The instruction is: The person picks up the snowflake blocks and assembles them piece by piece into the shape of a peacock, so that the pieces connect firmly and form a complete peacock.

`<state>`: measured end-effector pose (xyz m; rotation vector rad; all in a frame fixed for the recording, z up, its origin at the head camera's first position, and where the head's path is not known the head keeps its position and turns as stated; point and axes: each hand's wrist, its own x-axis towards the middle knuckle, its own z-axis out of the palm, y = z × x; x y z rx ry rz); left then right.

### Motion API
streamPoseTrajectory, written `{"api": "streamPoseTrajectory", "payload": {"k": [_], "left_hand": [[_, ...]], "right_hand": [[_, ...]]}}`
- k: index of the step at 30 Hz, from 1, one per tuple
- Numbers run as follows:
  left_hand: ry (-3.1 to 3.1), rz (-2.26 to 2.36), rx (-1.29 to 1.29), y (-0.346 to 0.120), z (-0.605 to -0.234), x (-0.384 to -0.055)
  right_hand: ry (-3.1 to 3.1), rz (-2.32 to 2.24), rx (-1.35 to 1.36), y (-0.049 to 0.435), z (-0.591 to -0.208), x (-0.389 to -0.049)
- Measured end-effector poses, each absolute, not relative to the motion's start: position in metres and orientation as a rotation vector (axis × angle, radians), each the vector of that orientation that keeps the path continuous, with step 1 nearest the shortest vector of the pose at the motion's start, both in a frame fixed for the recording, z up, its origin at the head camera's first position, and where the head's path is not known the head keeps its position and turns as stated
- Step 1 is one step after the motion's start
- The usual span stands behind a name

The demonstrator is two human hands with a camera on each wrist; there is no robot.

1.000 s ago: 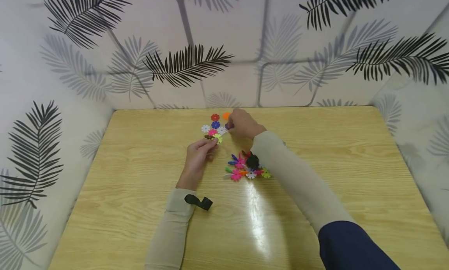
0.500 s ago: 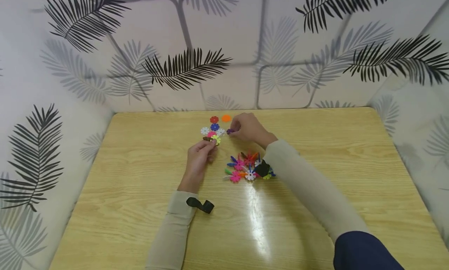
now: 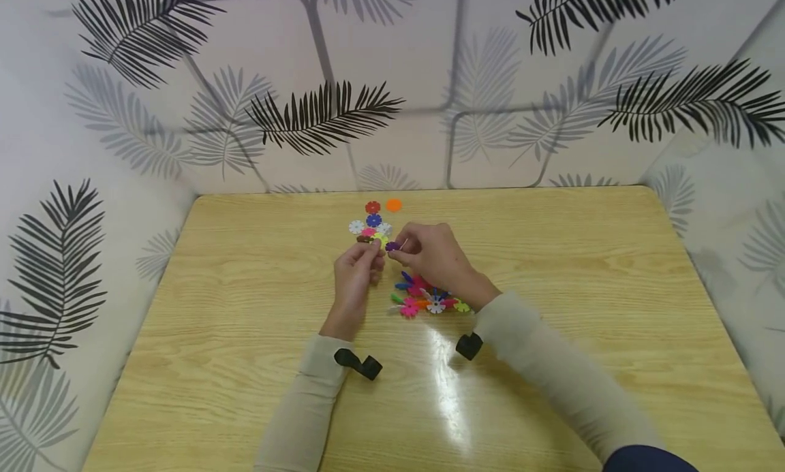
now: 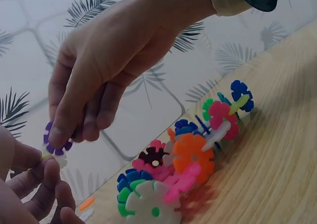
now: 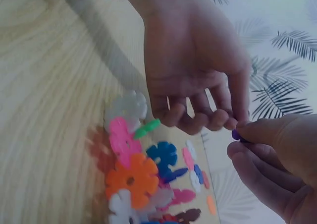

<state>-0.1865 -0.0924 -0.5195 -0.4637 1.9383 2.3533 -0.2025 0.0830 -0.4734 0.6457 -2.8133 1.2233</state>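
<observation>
In the head view my left hand (image 3: 353, 281) pinches a yellow notched, flower-shaped plastic disc (image 3: 380, 240); a brown disc (image 3: 364, 240) shows by its fingertips. My right hand (image 3: 438, 257) pinches a purple disc (image 3: 392, 246) of the same kind, right beside the yellow one. Seen from the left wrist, the purple disc (image 4: 58, 143) stands upright between the right hand's thumb and fingers, at the left fingertips, with a sliver of yellow below. Most of the yellow disc is hidden there. Only a small purple edge (image 5: 237, 134) shows in the right wrist view.
Loose discs lie farther back: red (image 3: 373, 207), orange (image 3: 394, 205), blue (image 3: 374, 220), white (image 3: 356, 227) and pink. Below the right hand sits a cluster of joined discs, including a large orange one (image 5: 131, 181). The wooden table (image 3: 233, 254) meets a leaf-patterned wall behind.
My right hand has drawn the purple disc back toward the viewer and left, up to the yellow disc. The orange disc at the back came into full view. My left hand has barely moved.
</observation>
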Motion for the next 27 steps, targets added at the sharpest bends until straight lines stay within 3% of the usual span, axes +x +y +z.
{"api": "streamPoseTrajectory", "payload": {"k": [27], "left_hand": [[1.995,2.562,-0.366,-0.071,-0.523,-0.177]], "right_hand": [[-2.655,1.127,0.600,0.057,-0.484,-0.181]]}}
